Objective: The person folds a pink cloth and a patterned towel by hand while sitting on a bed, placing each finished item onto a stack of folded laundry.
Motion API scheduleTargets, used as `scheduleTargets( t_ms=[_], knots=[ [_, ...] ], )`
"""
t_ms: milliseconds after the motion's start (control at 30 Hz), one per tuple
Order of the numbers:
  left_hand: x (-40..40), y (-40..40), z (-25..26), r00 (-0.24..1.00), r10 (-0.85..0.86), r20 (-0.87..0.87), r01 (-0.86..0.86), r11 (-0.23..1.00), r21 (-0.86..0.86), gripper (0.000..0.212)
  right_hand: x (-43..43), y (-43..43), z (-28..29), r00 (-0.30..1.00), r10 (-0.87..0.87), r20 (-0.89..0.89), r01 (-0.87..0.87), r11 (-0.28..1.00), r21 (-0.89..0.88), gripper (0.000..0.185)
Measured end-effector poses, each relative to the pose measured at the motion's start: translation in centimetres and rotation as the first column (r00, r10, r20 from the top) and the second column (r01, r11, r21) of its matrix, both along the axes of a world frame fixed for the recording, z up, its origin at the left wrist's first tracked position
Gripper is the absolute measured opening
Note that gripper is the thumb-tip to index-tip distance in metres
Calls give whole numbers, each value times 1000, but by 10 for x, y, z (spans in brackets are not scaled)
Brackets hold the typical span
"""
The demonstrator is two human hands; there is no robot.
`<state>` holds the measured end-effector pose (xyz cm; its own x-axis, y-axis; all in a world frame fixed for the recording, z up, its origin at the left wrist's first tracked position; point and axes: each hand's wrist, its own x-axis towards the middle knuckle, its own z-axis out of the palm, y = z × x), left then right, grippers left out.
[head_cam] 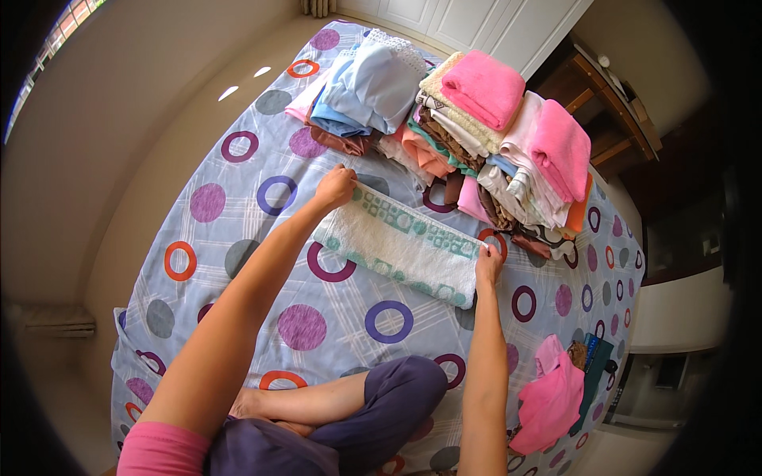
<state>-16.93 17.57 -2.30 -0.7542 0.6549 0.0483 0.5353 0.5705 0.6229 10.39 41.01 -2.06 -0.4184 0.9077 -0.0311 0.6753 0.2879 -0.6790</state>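
A white towel with green patterned bands along its long edges is stretched out between my two hands, over the bedsheet. My left hand grips its far left corner. At the far right corner, my right hand pinches the edge between thumb and fingers. The towel looks folded into a long strip, and its near edge lies on or just above the sheet. Beyond it stand stacks of folded cloth, topped by a light blue cloth with a lace edge, a pink towel and another pink towel.
The bed has a grey-blue sheet printed with circles and rings. A crumpled pink garment lies at the right, beside a dark green item. My crossed legs take up the near side. White cupboard doors stand behind the bed.
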Motion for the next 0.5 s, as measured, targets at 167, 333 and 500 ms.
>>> scheduleTargets(
  t_ms=[167, 333, 500],
  knots=[
    [13, 5, 4, 994, 105, -24, -106, 990, -96, 19, -1, 0, -19, 998, -58, -29, 62, 984, 166, 22],
    [21, -4, 17, 988, 116, -98, -125, 988, -88, 35, 4, 9, -15, 993, -96, 65, 88, 990, 110, 25],
    [65, -51, 22, 959, 127, -255, -68, 972, 227, 47, 30, -25, -5, 996, -47, 73, 30, 977, 212, 35]
  ],
)
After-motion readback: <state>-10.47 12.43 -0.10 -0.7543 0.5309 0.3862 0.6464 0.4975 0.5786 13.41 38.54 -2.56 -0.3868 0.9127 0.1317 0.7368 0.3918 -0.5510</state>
